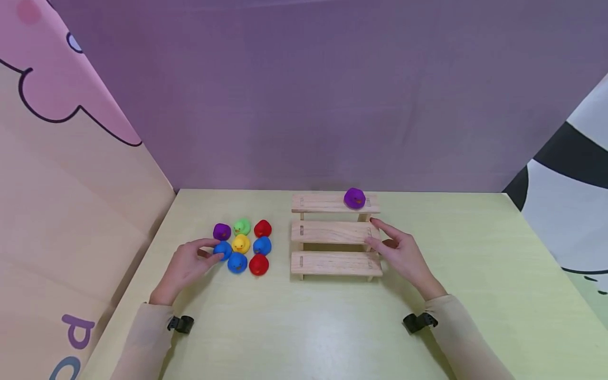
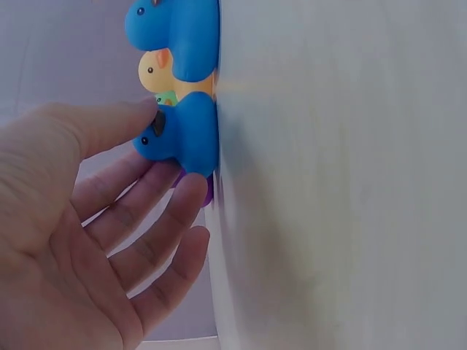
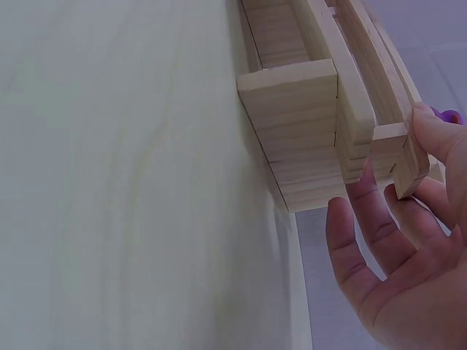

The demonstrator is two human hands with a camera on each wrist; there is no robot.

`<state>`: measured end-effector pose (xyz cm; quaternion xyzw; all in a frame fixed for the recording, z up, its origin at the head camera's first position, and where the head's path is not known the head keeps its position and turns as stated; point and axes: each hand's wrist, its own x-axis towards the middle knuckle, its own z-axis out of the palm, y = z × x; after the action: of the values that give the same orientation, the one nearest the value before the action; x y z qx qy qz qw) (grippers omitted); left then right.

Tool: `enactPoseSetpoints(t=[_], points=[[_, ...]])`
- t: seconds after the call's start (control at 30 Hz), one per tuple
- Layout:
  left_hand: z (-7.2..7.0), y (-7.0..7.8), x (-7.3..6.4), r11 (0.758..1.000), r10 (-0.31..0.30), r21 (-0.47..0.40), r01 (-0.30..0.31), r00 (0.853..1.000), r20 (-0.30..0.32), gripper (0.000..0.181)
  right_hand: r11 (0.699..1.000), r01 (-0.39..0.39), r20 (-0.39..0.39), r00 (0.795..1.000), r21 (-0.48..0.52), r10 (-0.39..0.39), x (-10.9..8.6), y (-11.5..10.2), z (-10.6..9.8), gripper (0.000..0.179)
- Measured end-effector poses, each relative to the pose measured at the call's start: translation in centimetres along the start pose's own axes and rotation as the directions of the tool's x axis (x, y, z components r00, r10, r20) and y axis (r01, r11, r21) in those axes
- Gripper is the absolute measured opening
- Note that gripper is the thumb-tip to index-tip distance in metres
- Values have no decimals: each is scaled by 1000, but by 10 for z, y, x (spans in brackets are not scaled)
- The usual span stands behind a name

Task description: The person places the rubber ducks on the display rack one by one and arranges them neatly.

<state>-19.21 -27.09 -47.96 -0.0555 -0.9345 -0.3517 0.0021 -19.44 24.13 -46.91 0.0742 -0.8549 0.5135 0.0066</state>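
My left hand [image 1: 190,262] pinches the head of a blue rubber duck [image 2: 193,135] between thumb and fingers; the duck's base is at the tabletop. Right beside it are another blue duck [image 1: 237,263], a yellow duck [image 1: 240,244] and a purple duck [image 1: 221,231]. With thumb and fingers, my right hand [image 1: 401,253] grips the right end of the middle board of a three-step wooden stand [image 3: 292,95]. On the stand's top step, toward its right end, sits a purple duck [image 1: 354,198].
A green duck [image 1: 242,226], two red ducks such as this red duck [image 1: 258,265], and a third blue duck [image 1: 262,245] complete the cluster left of the stand. A purple wall [image 1: 332,105] rises behind the pale table [image 1: 304,327]; a printed panel [image 1: 71,211] borders the left.
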Motion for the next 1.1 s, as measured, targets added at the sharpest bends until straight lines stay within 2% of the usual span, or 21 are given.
enactPoseSetpoints(t=[0.5, 0.77, 1.1], points=[[0, 3, -3, 1000, 23, 14, -23, 1000, -6, 39, 1000, -4, 26, 1000, 13, 4, 0, 0, 0, 66], [0, 2, -3, 999, 37, 19, -37, 999, 11, 43, 1000, 0, 28, 1000, 15, 0, -1, 1, -1, 65], [-4, 7, -4, 998, 49, 38, -48, 999, -22, 43, 999, 5, 27, 1000, 33, -6, 0, 4, 0, 65]])
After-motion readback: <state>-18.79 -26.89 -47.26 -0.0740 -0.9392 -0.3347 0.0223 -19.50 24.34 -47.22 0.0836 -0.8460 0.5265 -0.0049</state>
